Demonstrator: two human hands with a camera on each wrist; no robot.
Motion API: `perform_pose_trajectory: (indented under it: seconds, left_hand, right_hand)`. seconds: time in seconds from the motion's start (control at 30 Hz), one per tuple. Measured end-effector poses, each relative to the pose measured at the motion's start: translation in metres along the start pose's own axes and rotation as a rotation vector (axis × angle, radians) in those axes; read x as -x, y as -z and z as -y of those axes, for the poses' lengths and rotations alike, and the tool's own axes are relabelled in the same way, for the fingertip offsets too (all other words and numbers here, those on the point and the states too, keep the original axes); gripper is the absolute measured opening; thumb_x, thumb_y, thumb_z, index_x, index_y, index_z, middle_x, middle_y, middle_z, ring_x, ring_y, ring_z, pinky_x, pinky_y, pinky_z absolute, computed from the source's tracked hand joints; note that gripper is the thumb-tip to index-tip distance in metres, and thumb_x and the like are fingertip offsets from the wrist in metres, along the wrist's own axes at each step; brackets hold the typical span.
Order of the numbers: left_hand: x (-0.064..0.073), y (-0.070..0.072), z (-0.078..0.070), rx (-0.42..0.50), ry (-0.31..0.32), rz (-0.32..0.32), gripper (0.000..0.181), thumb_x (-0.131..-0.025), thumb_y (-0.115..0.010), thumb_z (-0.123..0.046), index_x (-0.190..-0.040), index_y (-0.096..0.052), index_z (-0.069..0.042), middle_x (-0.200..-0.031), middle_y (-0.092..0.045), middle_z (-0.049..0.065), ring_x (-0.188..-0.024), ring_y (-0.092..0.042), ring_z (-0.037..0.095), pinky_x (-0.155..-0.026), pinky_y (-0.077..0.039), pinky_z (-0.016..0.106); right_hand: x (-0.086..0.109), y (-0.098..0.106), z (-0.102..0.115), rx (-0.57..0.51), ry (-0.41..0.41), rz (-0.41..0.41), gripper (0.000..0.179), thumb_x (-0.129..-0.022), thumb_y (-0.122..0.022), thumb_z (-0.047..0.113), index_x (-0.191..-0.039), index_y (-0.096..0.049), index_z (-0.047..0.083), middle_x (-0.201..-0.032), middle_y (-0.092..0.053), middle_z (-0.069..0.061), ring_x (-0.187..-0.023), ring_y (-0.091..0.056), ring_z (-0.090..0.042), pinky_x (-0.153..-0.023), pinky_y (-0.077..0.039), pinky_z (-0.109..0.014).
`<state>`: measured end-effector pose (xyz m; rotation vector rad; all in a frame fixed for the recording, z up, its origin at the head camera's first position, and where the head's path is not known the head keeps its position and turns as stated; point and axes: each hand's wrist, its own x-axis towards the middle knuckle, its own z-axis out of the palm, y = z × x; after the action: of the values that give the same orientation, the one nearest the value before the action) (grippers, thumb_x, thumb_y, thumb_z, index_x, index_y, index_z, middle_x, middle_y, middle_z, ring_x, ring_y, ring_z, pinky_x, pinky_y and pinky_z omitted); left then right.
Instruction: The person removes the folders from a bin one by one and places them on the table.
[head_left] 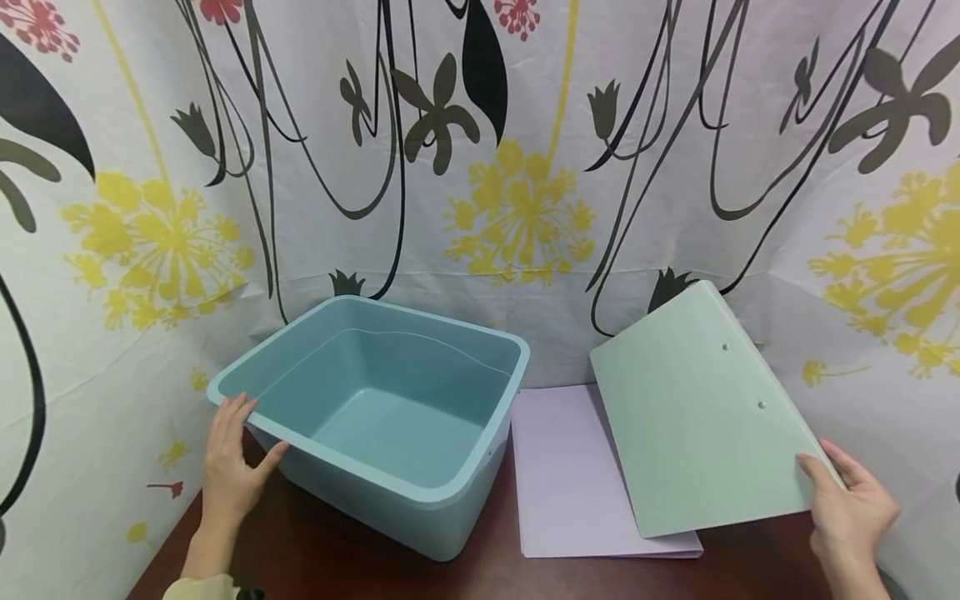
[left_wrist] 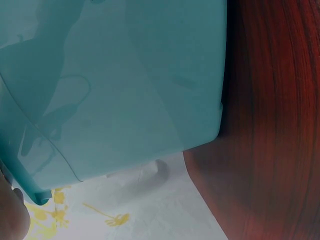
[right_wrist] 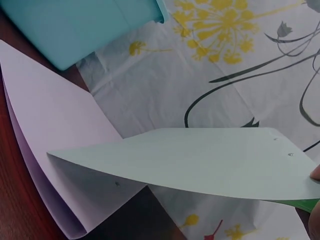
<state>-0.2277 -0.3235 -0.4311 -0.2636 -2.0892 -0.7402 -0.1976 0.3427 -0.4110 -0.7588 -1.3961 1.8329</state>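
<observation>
My right hand (head_left: 855,504) pinches a pale green file folder (head_left: 697,417) by its lower right corner, thumb on the near face. Two small metal rivets show along the folder's right side. It is tilted, raised at the far end, and its lower left part overlaps a lilac folder (head_left: 562,475) lying on the table. On the left, a blue-green plastic bin (head_left: 360,517) stands with its open top up and nothing inside. My left hand (head_left: 228,467) rests at the bin's near left rim, fingers fairly straight and thumb spread along the rim.
A dark reddish wood table (head_left: 330,550) carries the bin and the lilac folder. White cloth (head_left: 525,108) printed with flowers hangs behind and at both sides, close to the bin's back rim. The lilac folder lies just right of the bin.
</observation>
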Motion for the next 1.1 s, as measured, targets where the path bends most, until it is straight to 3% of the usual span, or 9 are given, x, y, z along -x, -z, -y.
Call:
perform_pose_trajectory:
  seconds: [0.17,0.23,0.5,0.67,0.77,0.83,0.93,1.0,1.1]
  left_hand:
    - [0.0,0.0,0.0,0.007,-0.008,-0.003,0.082,-0.074,-0.062,-0.057,-0.127,-0.046,0.004,-0.133,-0.04,0.025,-0.132,-0.023,0.036,-0.108,-0.014,0.049]
    - [0.0,0.0,0.0,0.009,-0.01,-0.005,0.082,-0.074,-0.062,-0.057,-0.127,-0.046,0.004,-0.133,-0.04,0.025,-0.132,-0.023,0.037,-0.108,-0.014,0.049]
    - [0.0,0.0,-0.001,0.007,0.002,0.001,0.083,-0.074,-0.061,-0.059,-0.127,-0.045,0.003,-0.134,-0.039,0.025,-0.132,-0.023,0.038,-0.107,-0.014,0.051]
    - [0.001,0.0,-0.001,0.012,0.008,0.007,0.082,-0.074,-0.062,-0.057,-0.128,-0.045,0.002,-0.134,-0.039,0.024,-0.133,-0.022,0.036,-0.107,-0.014,0.052]
    - [0.002,0.001,-0.001,0.015,0.012,0.008,0.082,-0.074,-0.063,-0.057,-0.128,-0.045,0.002,-0.135,-0.039,0.024,-0.133,-0.022,0.036,-0.107,-0.014,0.052]
    - [0.001,0.001,-0.001,0.016,0.013,0.008,0.082,-0.074,-0.063,-0.058,-0.128,-0.045,0.002,-0.135,-0.039,0.024,-0.133,-0.022,0.036,-0.107,-0.014,0.052]
    - [0.001,0.001,-0.001,0.016,0.011,0.006,0.083,-0.074,-0.062,-0.058,-0.128,-0.045,0.002,-0.135,-0.039,0.024,-0.133,-0.022,0.037,-0.107,-0.014,0.052]
    - [0.001,0.0,-0.001,0.016,0.008,0.005,0.083,-0.074,-0.062,-0.058,-0.128,-0.046,0.002,-0.135,-0.039,0.024,-0.133,-0.022,0.037,-0.107,-0.013,0.052]
    - [0.001,0.0,-0.001,0.016,0.007,0.004,0.083,-0.074,-0.062,-0.058,-0.127,-0.046,0.003,-0.135,-0.039,0.024,-0.133,-0.022,0.037,-0.108,-0.013,0.051]
  right_hand:
    - [-0.006,0.006,-0.003,0.057,-0.026,0.022,0.039,-0.075,-0.065,-0.003,-0.103,-0.067,0.024,-0.055,-0.055,0.028,-0.056,-0.052,0.014,-0.046,-0.04,-0.005]
    - [-0.008,0.007,-0.004,0.099,-0.038,0.018,0.042,-0.076,-0.065,-0.001,-0.109,-0.064,0.024,-0.054,-0.053,0.03,-0.055,-0.05,0.016,-0.045,-0.039,-0.005]
    - [-0.017,0.01,-0.009,0.231,-0.07,0.013,0.054,-0.077,-0.065,0.005,-0.128,-0.048,0.007,-0.055,-0.047,0.033,-0.066,-0.05,0.017,-0.045,-0.038,-0.004]
    - [-0.023,0.013,-0.014,0.299,-0.09,0.006,0.055,-0.078,-0.065,0.009,-0.129,-0.046,0.01,-0.052,-0.043,0.035,-0.059,-0.047,0.018,-0.044,-0.037,-0.004]
    - [-0.027,0.016,-0.016,0.34,-0.111,0.009,0.051,-0.078,-0.064,0.012,-0.124,-0.049,0.023,-0.047,-0.039,0.036,-0.051,-0.042,0.019,-0.041,-0.037,-0.006]
    - [-0.03,0.017,-0.017,0.379,-0.12,0.022,0.042,-0.078,-0.064,0.014,-0.113,-0.051,0.034,-0.046,-0.038,0.036,-0.049,-0.041,0.019,-0.041,-0.037,-0.007]
    - [-0.033,0.02,-0.02,0.407,-0.141,0.039,0.031,-0.078,-0.065,0.016,-0.097,-0.054,0.038,-0.045,-0.039,0.036,-0.047,-0.043,0.018,-0.041,-0.038,-0.008]
    - [-0.035,0.021,-0.021,0.457,-0.141,0.062,0.035,-0.078,-0.064,0.017,-0.106,-0.053,0.035,-0.045,-0.038,0.037,-0.047,-0.042,0.017,-0.042,-0.038,-0.009]
    - [-0.038,0.022,-0.023,0.521,-0.141,0.089,0.052,-0.078,-0.063,0.018,-0.127,-0.047,0.019,-0.047,-0.036,0.037,-0.047,-0.042,0.017,-0.043,-0.038,-0.009]
